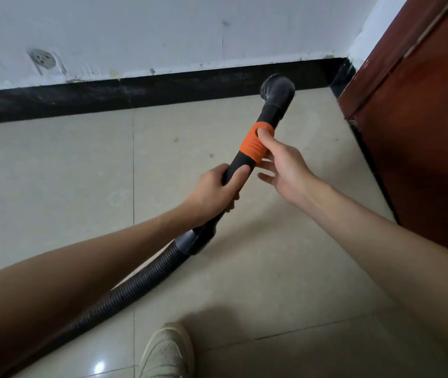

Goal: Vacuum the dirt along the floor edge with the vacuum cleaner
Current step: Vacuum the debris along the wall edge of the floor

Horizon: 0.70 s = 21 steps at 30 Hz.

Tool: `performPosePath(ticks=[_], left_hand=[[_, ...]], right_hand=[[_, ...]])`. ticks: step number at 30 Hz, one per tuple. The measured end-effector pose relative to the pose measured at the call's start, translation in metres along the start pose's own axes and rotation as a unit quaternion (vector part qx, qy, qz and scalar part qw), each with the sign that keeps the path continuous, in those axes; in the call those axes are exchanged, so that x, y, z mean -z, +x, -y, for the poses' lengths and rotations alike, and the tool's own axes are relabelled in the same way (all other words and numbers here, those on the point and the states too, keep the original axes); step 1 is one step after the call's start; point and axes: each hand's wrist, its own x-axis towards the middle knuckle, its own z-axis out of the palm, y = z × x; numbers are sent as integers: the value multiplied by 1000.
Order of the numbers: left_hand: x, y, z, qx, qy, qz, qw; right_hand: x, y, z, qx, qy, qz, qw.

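Note:
A black vacuum wand with an orange ribbed collar [255,144] points toward the far wall. Its round brush nozzle [278,88] sits at the black skirting [163,90], where floor meets wall. My left hand [214,188] grips the black handle just below the collar. My right hand [283,163] touches the orange collar with its thumb tip, and its fingers are loosely spread beside the wand. A ribbed black hose [135,282] trails back to the lower left. Small specks of dirt [176,139] lie on the beige tiles near the edge.
A dark red wooden door [422,132] closes the right side, right next to the nozzle's corner. A wall socket [43,59] sits low on the white wall at left. My white shoe [168,353] stands on the tiles at the bottom.

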Motion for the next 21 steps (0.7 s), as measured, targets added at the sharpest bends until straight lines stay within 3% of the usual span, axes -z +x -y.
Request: performPosePath(ticks=[3, 6, 12, 21], left_hand=[[3, 8, -18, 22, -43, 20, 999], [14, 5, -24, 52, 23, 42, 998], [55, -7, -63, 66, 50, 9, 996], [155, -39, -203, 102, -173, -95, 975]], right_hand=[[-10, 6, 24, 54, -20, -38, 998], [-17, 11, 47, 60, -37, -50, 996], [-38, -5, 94, 78, -80, 41, 993], [-50, -116, 193, 25, -91, 186, 978]])
